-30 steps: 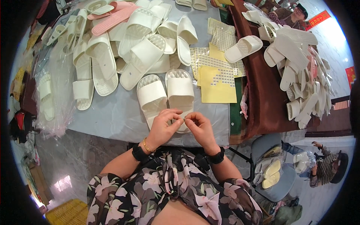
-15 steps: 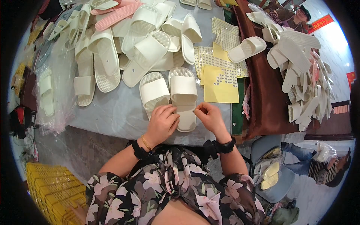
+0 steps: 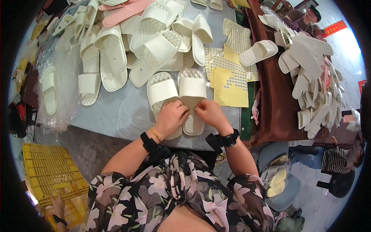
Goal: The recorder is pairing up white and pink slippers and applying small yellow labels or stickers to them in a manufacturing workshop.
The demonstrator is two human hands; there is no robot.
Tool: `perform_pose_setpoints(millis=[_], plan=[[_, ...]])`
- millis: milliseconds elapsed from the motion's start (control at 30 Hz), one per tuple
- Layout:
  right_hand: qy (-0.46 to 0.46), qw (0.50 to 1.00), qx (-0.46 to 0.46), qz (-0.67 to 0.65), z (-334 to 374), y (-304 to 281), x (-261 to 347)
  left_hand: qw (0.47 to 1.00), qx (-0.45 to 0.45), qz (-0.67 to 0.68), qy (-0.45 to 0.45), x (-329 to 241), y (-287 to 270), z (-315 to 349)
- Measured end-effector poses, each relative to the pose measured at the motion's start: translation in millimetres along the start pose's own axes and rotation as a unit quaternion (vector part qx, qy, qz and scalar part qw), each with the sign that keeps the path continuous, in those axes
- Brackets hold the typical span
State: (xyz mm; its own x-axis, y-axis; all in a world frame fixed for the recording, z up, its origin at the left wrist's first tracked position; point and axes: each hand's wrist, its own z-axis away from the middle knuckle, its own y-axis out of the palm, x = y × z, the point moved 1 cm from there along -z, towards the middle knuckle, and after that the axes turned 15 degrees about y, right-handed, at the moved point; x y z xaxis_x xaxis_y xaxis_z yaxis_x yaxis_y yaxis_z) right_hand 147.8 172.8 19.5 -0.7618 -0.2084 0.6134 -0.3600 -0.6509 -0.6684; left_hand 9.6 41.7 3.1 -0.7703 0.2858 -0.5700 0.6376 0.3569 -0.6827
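Observation:
A pair of white slippers stands before me, toes away: a left slipper [image 3: 162, 91] and a right slipper [image 3: 192, 89]. My left hand [image 3: 172, 117] lies over the left slipper, its bent fingers reaching the right one's inner edge; whatever is in them is hidden. Thumb and forefinger of my right hand [image 3: 210, 113] pinch at the right slipper's insole, just below the strap. They seem to hold a tiny sticker, mostly hidden now. Yellow sticker sheets [image 3: 232, 98] with small printed labels lie to the right of the pair.
Behind the pair is a heap of white slippers [image 3: 158, 50], with a pink slipper [image 3: 127, 13] among them. More slippers pile up on a brown cloth [image 3: 270, 112] at right. A co-worker's hand [image 3: 58, 205] touches a yellow crate [image 3: 50, 166] at lower left.
My right hand has moved left and inward over the right slipper's insole. My left hand has shifted slightly right and up. A co-worker's hand now shows at the yellow crate.

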Motion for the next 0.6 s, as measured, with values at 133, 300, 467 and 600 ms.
perform_pose_setpoints(millis=[133,300,467,600], plan=[[0.005,1.0,0.0,0.004,-1.8,0.6,0.4,0.999,-0.024,0.018,-0.032,8.1,8.0,-2.3],[0.004,1.0,-0.002,0.005,-4.9,3.0,-2.3,0.998,-0.024,0.007,-0.05,4.5,7.4,-5.0],[0.007,1.0,0.002,0.014,-4.4,1.3,1.1,0.998,-0.036,0.002,-0.046,5.9,8.6,-3.6],[0.008,1.0,0.003,0.018,-4.1,-0.4,1.4,0.998,-0.043,0.006,-0.042,8.0,11.4,-2.3]])
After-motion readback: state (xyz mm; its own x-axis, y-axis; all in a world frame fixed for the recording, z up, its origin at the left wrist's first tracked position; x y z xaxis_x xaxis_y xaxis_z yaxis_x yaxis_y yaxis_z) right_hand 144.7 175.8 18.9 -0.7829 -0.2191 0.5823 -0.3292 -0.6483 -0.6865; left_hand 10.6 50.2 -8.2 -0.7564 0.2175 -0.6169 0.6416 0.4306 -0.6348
